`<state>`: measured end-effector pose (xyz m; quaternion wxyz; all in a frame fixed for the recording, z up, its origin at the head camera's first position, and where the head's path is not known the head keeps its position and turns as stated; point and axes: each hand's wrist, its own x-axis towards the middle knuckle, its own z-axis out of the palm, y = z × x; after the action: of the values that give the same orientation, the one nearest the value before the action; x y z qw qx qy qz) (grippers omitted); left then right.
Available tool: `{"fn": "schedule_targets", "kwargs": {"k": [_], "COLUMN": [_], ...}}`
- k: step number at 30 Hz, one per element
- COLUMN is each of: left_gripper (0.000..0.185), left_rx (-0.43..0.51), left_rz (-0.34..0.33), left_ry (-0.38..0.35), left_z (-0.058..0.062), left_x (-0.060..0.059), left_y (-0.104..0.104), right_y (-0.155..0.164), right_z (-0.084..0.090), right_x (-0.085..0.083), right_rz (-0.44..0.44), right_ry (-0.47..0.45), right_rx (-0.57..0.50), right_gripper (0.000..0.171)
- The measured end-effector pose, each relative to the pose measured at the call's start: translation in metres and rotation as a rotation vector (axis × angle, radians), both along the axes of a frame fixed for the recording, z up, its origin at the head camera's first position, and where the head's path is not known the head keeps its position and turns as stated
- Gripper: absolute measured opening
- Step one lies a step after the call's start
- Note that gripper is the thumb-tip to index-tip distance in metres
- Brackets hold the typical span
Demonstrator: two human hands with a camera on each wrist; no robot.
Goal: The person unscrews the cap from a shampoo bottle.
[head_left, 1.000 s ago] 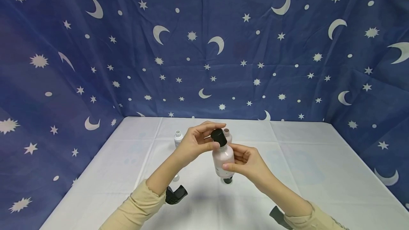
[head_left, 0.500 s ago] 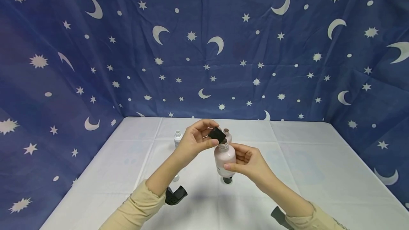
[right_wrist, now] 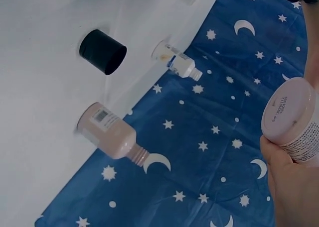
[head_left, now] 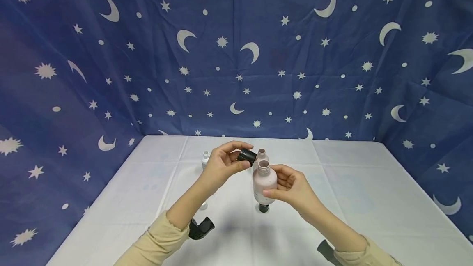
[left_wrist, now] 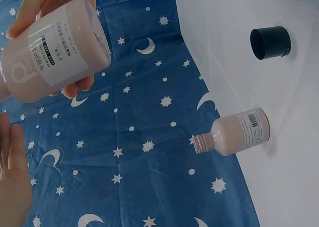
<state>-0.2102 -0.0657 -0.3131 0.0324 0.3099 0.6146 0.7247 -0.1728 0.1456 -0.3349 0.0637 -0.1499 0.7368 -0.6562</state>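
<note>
My left hand [head_left: 218, 169] pinches a black screw cap [head_left: 246, 156] between thumb and fingers, tipped sideways. It is apart from the open neck of a pale pink lotion bottle [head_left: 264, 186]. That bottle is gripped around its body by my right hand [head_left: 293, 189] and held above the table, nearly upright. In the left wrist view its printed label [left_wrist: 57, 45] shows; in the right wrist view its base [right_wrist: 286, 112] does. Behind it stands a second uncapped pink bottle [right_wrist: 110, 131], partly hidden in the head view. Another black cap [left_wrist: 270, 43] rests on the table.
A smaller white bottle [right_wrist: 178, 61], also uncapped, stands left of the pink one, partly covered by the left hand in the head view. A white cap [head_left: 203, 205] lies near the left forearm. Blue star-patterned cloth [head_left: 236, 52] hangs behind the white table [head_left: 369, 200].
The black cap has come off the held bottle's neck and moved left, turning onto its side. The right hand has shifted the bottle slightly right and stood it straighter.
</note>
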Motion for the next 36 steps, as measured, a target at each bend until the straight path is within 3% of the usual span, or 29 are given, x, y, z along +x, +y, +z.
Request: {"fn": "schedule_targets", "kwargs": {"k": [8, 11, 16, 21, 27, 36], "left_gripper": [0.074, 0.062, 0.041, 0.043, 0.042, 0.038], "left_rx": [-0.019, -0.047, -0.125, -0.216, -0.263, -0.37], "left_rz": [0.064, 0.067, 0.054, 0.034, 0.005, 0.117], "left_ry": [0.017, -0.003, -0.054, -0.073, -0.077, -0.056], "left_z": [-0.002, -0.003, -0.003, -0.003, -0.003, -0.005], "left_x": [0.001, 0.001, 0.0, -0.001, -0.002, -0.007], "left_y": [-0.002, -0.003, -0.002, -0.003, 0.0, 0.009], "right_y": [0.006, 0.009, 0.019, 0.03, 0.042, 0.062], "right_z": [-0.003, -0.005, -0.008, -0.011, -0.018, -0.027], "right_x": [-0.001, -0.002, -0.005, -0.01, -0.015, -0.023], "right_rz": [-0.008, -0.015, -0.03, -0.062, -0.085, -0.133], "right_ry": [-0.008, -0.003, 0.001, 0.018, 0.022, 0.059], "right_rx": [0.019, 0.036, 0.076, 0.134, 0.152, 0.227], "right_gripper": [0.06, 0.06, 0.063, 0.061, 0.06, 0.056]}}
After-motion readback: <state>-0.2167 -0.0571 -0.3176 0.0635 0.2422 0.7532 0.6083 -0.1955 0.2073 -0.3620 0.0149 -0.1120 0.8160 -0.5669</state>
